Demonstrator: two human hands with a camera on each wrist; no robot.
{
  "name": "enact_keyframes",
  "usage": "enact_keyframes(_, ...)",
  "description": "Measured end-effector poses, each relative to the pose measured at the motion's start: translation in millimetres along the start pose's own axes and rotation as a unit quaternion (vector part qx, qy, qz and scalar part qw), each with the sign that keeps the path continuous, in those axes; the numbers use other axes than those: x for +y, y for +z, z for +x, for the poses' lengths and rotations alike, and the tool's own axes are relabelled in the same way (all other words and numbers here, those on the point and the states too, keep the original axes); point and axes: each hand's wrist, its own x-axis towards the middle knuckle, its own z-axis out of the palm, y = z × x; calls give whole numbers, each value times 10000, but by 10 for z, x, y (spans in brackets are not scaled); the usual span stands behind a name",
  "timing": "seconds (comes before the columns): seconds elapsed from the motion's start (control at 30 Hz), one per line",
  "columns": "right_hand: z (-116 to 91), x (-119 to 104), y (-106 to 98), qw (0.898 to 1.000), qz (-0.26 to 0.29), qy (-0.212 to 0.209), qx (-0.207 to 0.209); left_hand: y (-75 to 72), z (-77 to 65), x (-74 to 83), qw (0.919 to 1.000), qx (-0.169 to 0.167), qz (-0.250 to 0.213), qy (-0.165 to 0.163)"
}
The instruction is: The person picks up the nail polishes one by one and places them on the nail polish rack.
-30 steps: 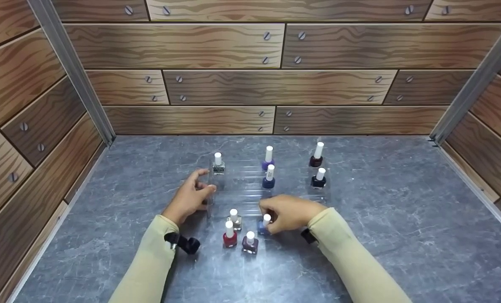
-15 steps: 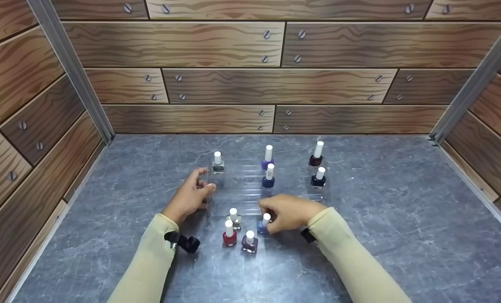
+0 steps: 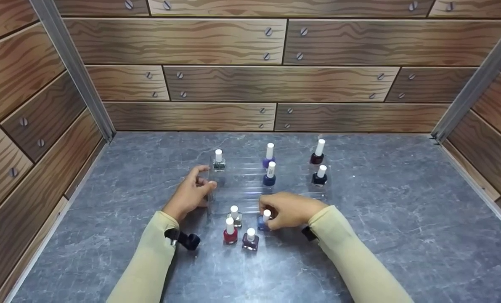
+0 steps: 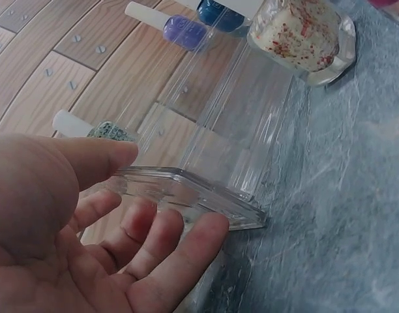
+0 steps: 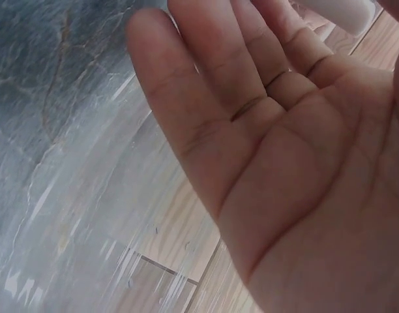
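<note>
In the head view my left hand (image 3: 188, 192) is at the left end of a clear stepped acrylic display rack (image 3: 239, 194). The left wrist view shows its thumb over the rack's side panel (image 4: 180, 179) and its fingers curled on the outer side. My right hand (image 3: 294, 210) pinches a blue nail polish bottle (image 3: 262, 224) by the rack's front edge; the hand covers part of the bottle. Beside it stand a pale glitter bottle (image 3: 237, 219), a red one (image 3: 230, 236) and a dark purple one (image 3: 250, 242). A white cap (image 5: 346, 13) shows behind the right fingers.
Upright on the rack's upper steps are a green glitter bottle (image 3: 219, 163), a violet bottle (image 3: 269, 161), a navy bottle (image 3: 269, 179), a dark red bottle (image 3: 316, 158) and a black bottle (image 3: 319, 178). Wood-patterned walls (image 3: 216, 84) enclose the grey marbled table (image 3: 393, 202).
</note>
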Motion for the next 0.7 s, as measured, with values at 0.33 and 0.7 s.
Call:
enact_keyframes(0.33,5,-12,-8,9999,39,-161,-34,22,-24,30,10000,43,-56,18)
enact_keyframes(0.7,4,-66,-36,9990,-353,-251,114,23,-14,31,9999,19,-166,14)
